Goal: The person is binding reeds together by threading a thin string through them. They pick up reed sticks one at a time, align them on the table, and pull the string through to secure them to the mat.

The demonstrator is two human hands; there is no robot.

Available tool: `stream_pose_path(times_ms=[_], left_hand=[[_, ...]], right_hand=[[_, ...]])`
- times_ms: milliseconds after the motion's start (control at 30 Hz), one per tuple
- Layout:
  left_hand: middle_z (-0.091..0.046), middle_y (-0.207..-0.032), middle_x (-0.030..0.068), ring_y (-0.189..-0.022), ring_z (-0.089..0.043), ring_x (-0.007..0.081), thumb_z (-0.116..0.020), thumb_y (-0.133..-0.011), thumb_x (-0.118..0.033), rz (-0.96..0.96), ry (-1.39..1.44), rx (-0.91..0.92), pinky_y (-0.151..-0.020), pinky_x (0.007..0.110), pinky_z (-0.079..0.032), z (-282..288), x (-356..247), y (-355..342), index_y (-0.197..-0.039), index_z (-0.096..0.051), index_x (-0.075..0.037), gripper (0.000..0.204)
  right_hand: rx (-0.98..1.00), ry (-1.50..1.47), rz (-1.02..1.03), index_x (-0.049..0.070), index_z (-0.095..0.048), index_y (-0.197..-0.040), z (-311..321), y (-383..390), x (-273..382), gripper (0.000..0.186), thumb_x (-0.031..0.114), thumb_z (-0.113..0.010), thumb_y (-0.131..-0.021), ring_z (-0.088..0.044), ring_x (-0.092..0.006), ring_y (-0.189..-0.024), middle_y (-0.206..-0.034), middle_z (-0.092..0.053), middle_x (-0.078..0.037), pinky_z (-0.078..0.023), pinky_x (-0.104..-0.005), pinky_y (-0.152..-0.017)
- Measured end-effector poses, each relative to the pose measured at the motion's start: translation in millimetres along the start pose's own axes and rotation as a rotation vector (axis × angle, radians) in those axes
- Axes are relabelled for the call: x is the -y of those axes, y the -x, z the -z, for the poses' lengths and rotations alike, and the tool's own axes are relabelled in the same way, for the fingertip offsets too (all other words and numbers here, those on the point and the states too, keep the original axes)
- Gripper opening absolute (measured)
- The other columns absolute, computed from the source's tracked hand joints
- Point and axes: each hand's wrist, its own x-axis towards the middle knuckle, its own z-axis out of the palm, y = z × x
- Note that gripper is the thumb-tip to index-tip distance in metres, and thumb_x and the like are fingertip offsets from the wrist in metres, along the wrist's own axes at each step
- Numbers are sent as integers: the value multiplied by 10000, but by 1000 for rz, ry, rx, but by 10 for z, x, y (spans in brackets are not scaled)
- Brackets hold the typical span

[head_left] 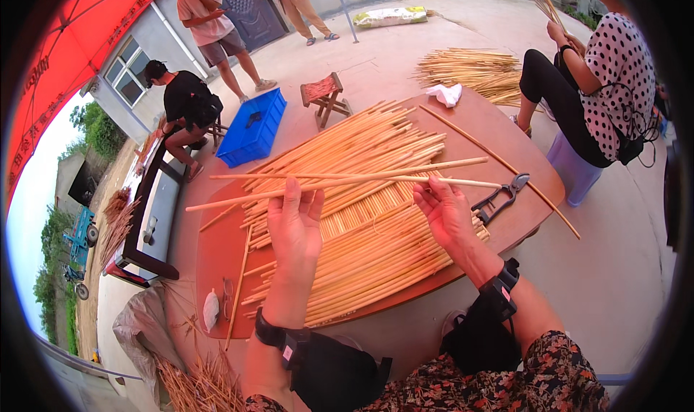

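Note:
Two long, thin peeled sticks are held up over the table, crossing each other. One stick [405, 170] slants up to the right; the other, a paler stick [470, 182], lies nearly level. My left hand [296, 220] pinches the sticks between thumb and fingers left of the crossing. My right hand [446, 217] pinches the paler stick near its right end. Beneath both hands lie piles of similar sticks [369, 260] on a red-brown table [506, 137]. Pruning shears [502, 197] rest just right of my right hand.
A single long stick [499, 159] lies along the table's right side, near a white cloth [444, 95]. Beyond stand a blue crate [253, 126] and a folding stool [323, 97]. At right, a seated person [614, 87] holds sticks beside a floor pile [470, 71]. Other people are farther back.

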Motion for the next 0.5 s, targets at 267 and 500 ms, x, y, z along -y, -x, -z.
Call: stream_pose_path(times_ms=[267, 500], left_hand=[[-702, -1038, 9, -952, -687, 131, -702, -974, -131, 151, -55, 48, -864, 305, -616, 283, 405, 51, -1099, -654, -114, 135], [-697, -1057, -7, -983, -669, 121, -709, -970, -142, 253, -18, 77, -879, 305, -603, 318, 469, 36, -1105, -682, -139, 138]], right_hand=[[87, 33, -55, 33, -660, -993, 42, -7, -26, 107, 128, -700, -967, -736, -198, -860, -944, -727, -112, -643, -294, -764], [114, 99, -175, 24, -666, -1027, 76, 43, -44, 111, 124, -681, -982, -726, -194, -866, -959, -722, -106, -636, -300, -772]])
